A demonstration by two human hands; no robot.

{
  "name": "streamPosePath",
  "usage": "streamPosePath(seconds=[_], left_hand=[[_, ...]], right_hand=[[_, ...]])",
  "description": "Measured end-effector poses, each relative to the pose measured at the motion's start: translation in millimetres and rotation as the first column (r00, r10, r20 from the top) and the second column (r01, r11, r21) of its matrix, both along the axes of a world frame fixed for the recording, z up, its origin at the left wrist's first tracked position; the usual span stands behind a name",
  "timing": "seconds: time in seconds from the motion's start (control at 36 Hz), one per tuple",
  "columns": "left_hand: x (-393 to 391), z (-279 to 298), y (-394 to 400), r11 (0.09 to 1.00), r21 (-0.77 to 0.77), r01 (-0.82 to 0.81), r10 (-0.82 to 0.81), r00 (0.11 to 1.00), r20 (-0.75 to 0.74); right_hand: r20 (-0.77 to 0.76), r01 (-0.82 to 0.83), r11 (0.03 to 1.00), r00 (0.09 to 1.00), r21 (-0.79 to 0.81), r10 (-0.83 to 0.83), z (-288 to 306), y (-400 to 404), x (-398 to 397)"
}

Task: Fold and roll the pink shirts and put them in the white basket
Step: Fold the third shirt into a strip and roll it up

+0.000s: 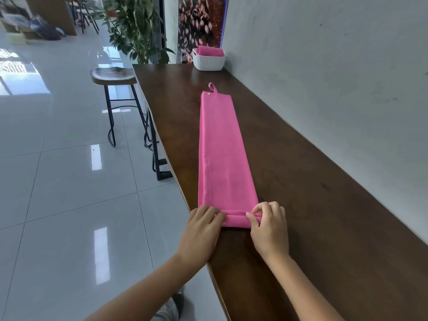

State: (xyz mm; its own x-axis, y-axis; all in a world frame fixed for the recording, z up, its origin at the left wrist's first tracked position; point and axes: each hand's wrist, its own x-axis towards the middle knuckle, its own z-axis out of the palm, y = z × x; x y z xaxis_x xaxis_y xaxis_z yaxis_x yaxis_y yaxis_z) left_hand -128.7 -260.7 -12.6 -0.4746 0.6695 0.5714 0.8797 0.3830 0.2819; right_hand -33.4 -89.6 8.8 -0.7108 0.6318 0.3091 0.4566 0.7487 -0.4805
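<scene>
One stool (pixel 113 76) is seen on the tiled floor (pixel 58 181), then one long folded pink shirt (pixel 222 147) on the dark tabletop (pixel 312 193), its near end pinched by left hand (pixel 203 230) and right hand (pixel 268 228), with one rolled shirt (pixel 210 51) held in one white basket (pixel 208 62) by the wall (pixel 335 66).

No text, number, brand or sign can be read anywhere in the view. The pink shirt (pixel 222 144) has a small pale tag (pixel 208 94) at its far end (too small and blurred to tell whether it bears any print). The poster (pixel 201 22) on the far wall shows only a pattern of coffee beans, with no lettering visible. The white basket (pixel 209 62) carries no label on the side that shows.
</scene>
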Motion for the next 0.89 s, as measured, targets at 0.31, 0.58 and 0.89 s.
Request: streamPosePath(seconds=[0.31,0.58,0.89], left_hand=[[-8,3,7,0.999,-0.053,-0.003,0.004,1.0,0.015],[-20,17,13,0.995,-0.083,-0.049,0.072,0.954,0.292],[-36,42,6,0.909,-0.412,0.062,0.203,0.798,0.568]], right_hand=[[-0.062,-0.148,0.912,0.981,0.383,0.185,-14,4,17],[0.055,-0.251,0.908,0.967,0.335,0.247,-12,10,28],[0.047,-0.247,0.969,0.968,0.023,0.245,-3,-6,25]])
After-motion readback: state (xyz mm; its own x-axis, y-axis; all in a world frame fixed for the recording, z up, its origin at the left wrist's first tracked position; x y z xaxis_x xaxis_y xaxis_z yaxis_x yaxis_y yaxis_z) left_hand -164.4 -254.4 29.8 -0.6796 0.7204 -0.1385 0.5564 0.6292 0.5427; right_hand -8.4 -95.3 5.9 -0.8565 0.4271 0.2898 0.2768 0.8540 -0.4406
